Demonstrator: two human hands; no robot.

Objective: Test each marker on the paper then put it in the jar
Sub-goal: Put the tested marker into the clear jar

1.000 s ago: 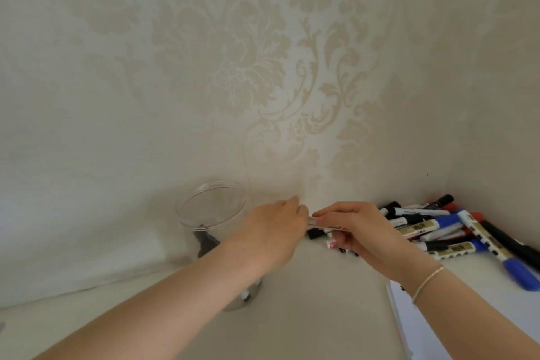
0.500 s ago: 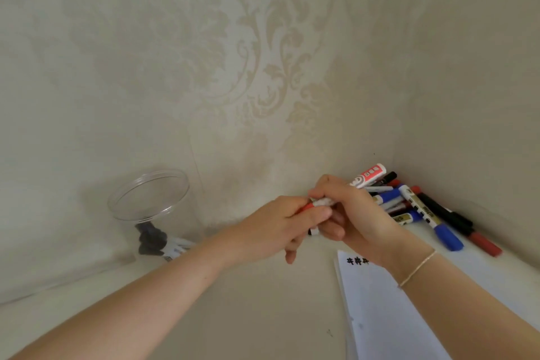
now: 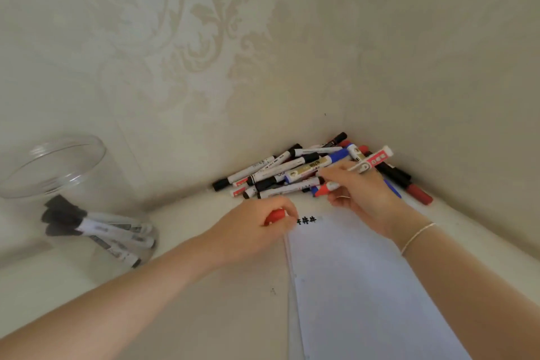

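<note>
red marker [image 3: 369, 163] pinched in right grip [image 3: 361, 190], its cap [image 3: 274, 217] clasped in left grip [image 3: 251, 228]

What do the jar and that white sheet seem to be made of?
The jar looks like clear, glossy plastic, perhaps glass: the markers inside show straight through its wall, and its rim looks thin. The white sheet looks like matt paper, flat and thin, with black marks at its top edge.

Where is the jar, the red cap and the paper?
jar [image 3: 96, 184], head view, on its clear side wall.
red cap [image 3: 274, 217], head view, on the part showing between the left fingers.
paper [image 3: 359, 286], head view, on its blank middle.
</note>
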